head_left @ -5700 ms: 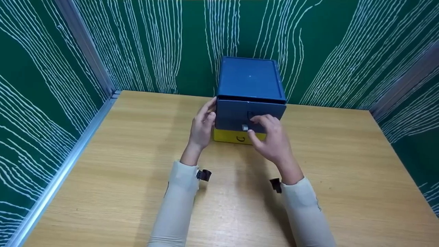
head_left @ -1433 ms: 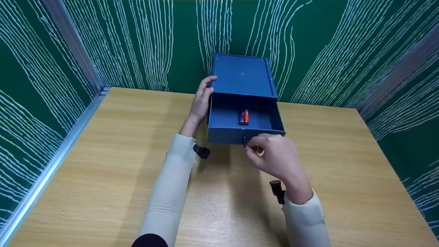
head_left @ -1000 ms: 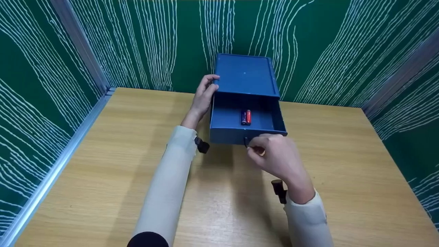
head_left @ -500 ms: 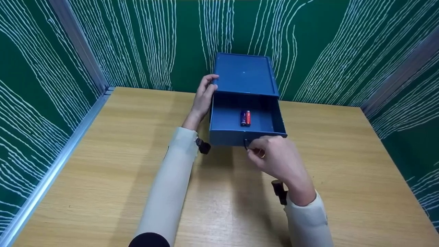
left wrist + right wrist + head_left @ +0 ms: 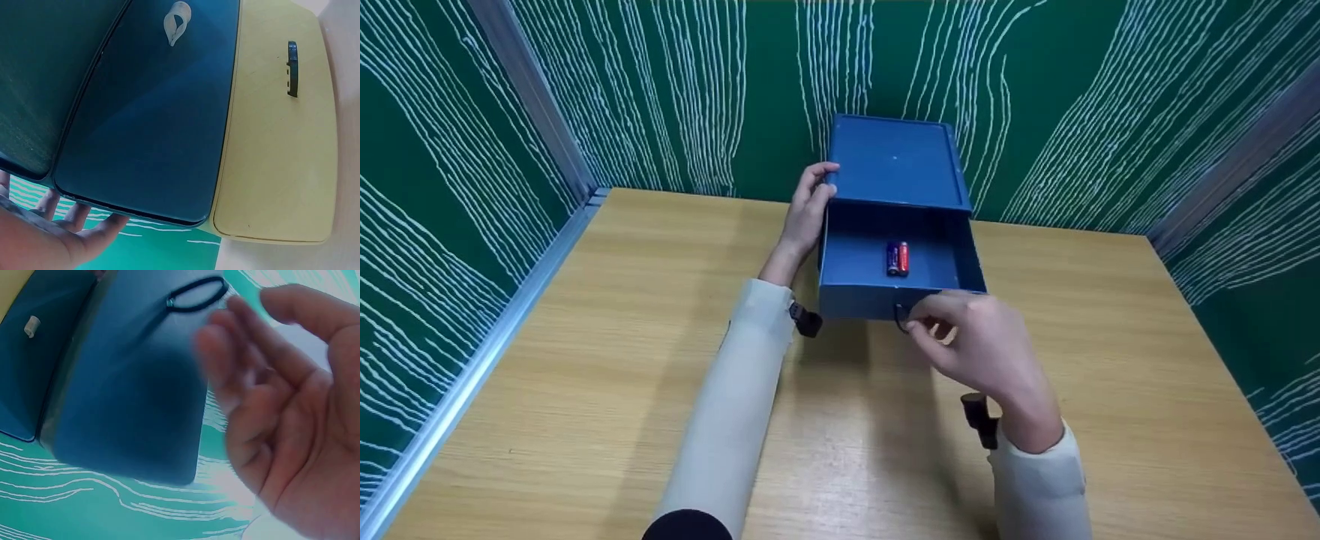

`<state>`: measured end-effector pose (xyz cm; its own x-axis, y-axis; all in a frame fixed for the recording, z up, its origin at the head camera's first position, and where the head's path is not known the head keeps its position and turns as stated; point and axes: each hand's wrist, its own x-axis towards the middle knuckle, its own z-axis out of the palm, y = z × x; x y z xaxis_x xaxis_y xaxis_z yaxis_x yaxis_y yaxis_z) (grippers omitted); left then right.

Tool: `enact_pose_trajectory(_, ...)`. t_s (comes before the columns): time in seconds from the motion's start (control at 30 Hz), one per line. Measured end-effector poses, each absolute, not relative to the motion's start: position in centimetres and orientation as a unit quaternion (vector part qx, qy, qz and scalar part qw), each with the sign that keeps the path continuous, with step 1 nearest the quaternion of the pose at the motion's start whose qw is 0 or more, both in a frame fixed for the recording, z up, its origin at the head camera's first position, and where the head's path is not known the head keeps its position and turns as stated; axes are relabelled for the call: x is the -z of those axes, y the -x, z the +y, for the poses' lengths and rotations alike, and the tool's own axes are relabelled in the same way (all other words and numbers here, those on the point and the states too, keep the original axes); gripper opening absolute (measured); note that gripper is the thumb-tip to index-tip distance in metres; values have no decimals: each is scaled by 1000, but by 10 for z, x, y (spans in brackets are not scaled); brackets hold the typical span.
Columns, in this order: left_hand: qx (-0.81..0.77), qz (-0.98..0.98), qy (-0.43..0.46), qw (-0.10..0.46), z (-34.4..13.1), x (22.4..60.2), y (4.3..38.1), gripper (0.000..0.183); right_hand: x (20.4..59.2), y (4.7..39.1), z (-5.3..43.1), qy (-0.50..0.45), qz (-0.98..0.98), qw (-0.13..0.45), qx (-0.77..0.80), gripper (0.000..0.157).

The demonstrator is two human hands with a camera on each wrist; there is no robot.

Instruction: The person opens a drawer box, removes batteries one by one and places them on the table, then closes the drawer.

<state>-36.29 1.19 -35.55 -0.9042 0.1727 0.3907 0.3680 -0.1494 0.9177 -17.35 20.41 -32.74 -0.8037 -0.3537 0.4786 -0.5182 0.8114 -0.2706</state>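
Note:
A drawer unit with a blue top (image 5: 896,161) has its upper drawer (image 5: 855,301) pulled out toward me. Two batteries, one purple (image 5: 892,259) and one red (image 5: 904,259), lie side by side on the drawer's floor. My left hand (image 5: 804,214) rests against the unit's left side, fingertips at the top edge; in the left wrist view its fingers (image 5: 104,233) reach along that side. My right hand (image 5: 990,341) is at the drawer front, fingers loosely bent. In the right wrist view the black loop handle (image 5: 191,310) stands free of the fingertips.
Below are a second blue drawer (image 5: 152,124) with a white loop pull (image 5: 181,10) and a yellow drawer (image 5: 275,146) with a black handle (image 5: 293,70). The unit stands on a wooden table (image 5: 622,337) before a green wall (image 5: 776,97) with white lines.
The upper drawer, nearly closed at first, has come out, revealing the batteries. My left hand has moved up along the unit's side. Lately my right fingers have let go of the handle, shifting slightly right.

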Motion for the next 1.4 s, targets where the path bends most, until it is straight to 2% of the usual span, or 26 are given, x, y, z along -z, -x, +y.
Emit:
enact_pose_trajectory(0.17, 728, -651, 207, 54, 11, 359, 363, 33, 323, 182, 215, -256, -898, 249, -258, 8)
enact_pose_trajectory(0.43, 714, -667, 204, 63, 10, 360, 363, 35, 311, 216, 231, -282, -876, 247, -303, 18)
enact_pose_trajectory(0.53, 712, -669, 202, 66, 9, 360, 362, 35, 305, 232, 234, -266, -891, 217, -296, 25)
enact_pose_trajectory(0.73, 719, -662, 204, 63, 6, 360, 360, 34, 299, 261, 232, -247, -928, 122, -250, 38)
enact_pose_trajectory(0.87, 721, -657, 209, 69, 6, 360, 360, 34, 298, 275, 229, -249, -942, 85, -210, 44)
enact_pose_trajectory(1.4, 718, -661, 210, 63, 11, 360, 364, 34, 313, 293, 225, -253, -959, 42, -123, 52)
